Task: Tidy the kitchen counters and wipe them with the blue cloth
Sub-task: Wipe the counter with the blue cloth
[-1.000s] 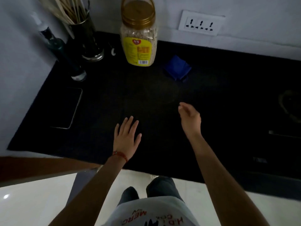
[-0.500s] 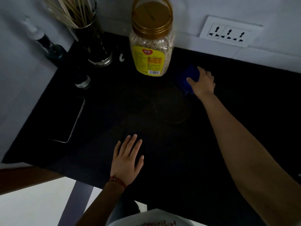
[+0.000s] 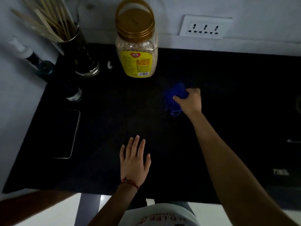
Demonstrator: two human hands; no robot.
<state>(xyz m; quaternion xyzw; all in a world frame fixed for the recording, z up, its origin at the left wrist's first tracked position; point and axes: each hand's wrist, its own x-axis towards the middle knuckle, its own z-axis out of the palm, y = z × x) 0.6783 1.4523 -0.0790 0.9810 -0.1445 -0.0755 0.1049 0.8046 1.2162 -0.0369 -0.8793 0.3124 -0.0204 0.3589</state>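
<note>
1. Blue cloth: bunched up on the black counter, right of centre, near the front-right of the oats jar but not touching it.
2. My right hand: fingers and thumb curled round the cloth, gripping it; a loose fold hangs out below the palm.
3. My left hand: flat, fingers straight and slightly spread, palm down on the counter near the front edge. Holds nothing. Red bead bracelet on the wrist.
4. Containers, three:
   - clear plastic jar, gold lid and carry handle, yellow label, nearly full of oats, upright against the back wall.
   - dark metal holder in the back-left corner, packed with pale wooden sticks; too many to count.
   - dark bottle with white pump top, by the left wall; contents not visible.
5. One phone lies flat, screen dark, near the left side.
6. One white socket plate on the wall, three outlets.
7. Edges: walls bound the counter at back and left; front edge runs just behind my left wrist. Open dark surface between my two hands and to the right of the cloth.
</note>
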